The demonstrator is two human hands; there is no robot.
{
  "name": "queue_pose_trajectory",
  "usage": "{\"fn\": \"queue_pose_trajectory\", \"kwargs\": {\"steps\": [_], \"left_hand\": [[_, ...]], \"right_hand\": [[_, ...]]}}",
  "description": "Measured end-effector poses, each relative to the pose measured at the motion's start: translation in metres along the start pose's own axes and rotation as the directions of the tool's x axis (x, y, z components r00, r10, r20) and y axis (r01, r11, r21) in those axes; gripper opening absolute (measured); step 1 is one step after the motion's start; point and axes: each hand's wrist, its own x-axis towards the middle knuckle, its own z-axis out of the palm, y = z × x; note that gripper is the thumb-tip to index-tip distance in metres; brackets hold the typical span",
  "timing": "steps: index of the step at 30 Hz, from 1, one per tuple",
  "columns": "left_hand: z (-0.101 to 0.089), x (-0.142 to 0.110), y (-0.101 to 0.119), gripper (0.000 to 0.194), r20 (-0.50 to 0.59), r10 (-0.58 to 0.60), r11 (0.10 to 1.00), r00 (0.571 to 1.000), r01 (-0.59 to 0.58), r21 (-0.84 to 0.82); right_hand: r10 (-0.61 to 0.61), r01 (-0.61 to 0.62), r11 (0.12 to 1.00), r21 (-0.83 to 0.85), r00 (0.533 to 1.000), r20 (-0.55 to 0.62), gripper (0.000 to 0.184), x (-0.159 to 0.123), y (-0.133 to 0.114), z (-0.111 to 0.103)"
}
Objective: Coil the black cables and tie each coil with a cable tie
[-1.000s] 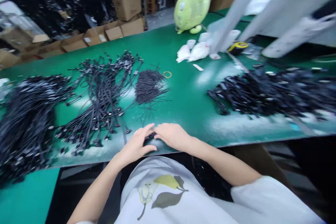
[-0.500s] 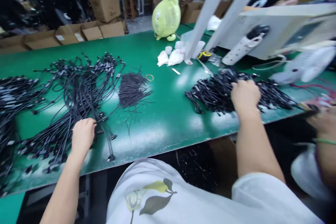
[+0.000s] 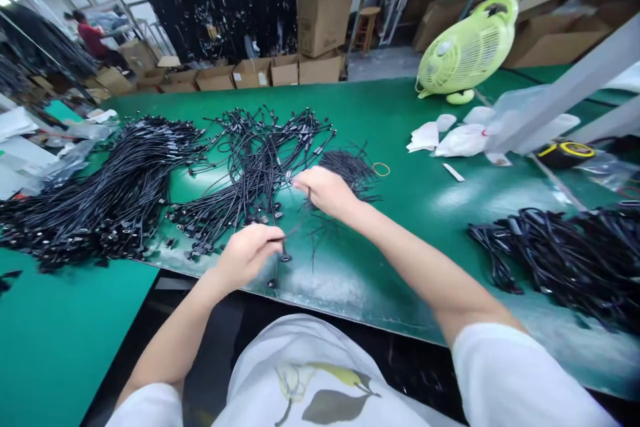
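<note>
My left hand (image 3: pixel 247 255) is closed near the table's front edge, thumb and fingers pinching a short, blurred stretch of black cable (image 3: pixel 281 237). Further back, my right hand (image 3: pixel 327 192) is closed at the edge of the loose cable pile (image 3: pixel 250 183); a small pale connector (image 3: pixel 289 175) shows at its fingertips, and the rest of that cable is hard to follow. Beside and behind the right hand lies a heap of thin black ties (image 3: pixel 347 170), partly covered by it. Cable ends with black plugs (image 3: pixel 285 257) lie just past my left fingers.
A thick stack of black cables (image 3: pixel 135 173) fills the left side; bundled cables (image 3: pixel 560 260) lie at right. Behind are a green fan (image 3: pixel 467 50), white wrappings (image 3: pixel 463 139), a tape measure (image 3: pixel 567 152) and a yellow rubber band (image 3: pixel 381 169). Cartons (image 3: pixel 253 73) line the far edge.
My right hand has left the bundled cables on the right and crossed to the loose pile. My left hand stays closed, shifted off the pile toward the front. The view has swung left.
</note>
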Motion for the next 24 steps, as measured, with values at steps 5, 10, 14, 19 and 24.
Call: {"fn": "queue_pose_trajectory", "kwargs": {"steps": [5,10,14,19,24], "left_hand": [[-0.029,-0.028,-0.066,0.02,-0.158,-0.44,0.892,0.884,0.41,-0.188],[-0.054,-0.044,-0.084,0.024,-0.198,-0.572,0.558,0.796,0.201,-0.805],[-0.04,-0.031,-0.062,0.024,0.08,-0.483,0.434,0.872,0.318,-0.843],[0.032,-0.004,-0.007,0.024,0.129,-0.18,0.863,0.975,0.22,-0.456],[0.061,-0.003,0.019,0.03,0.511,-0.107,0.549,0.853,0.479,-0.685]], "right_hand": [[0.076,-0.186,0.928,-0.323,0.943,-0.323,0.041,0.039,0.046,-0.068],[0.245,-0.418,0.696,-0.584,0.903,-0.354,0.045,0.008,0.073,-0.125],[0.561,-0.335,0.668,-0.665,0.813,0.154,0.028,-0.056,0.037,-0.091],[0.226,-0.095,0.966,-0.239,0.761,0.608,0.014,-0.112,-0.049,-0.052],[0.175,-0.169,0.984,-0.054,0.87,0.46,0.023,-0.104,-0.045,-0.076]]}}
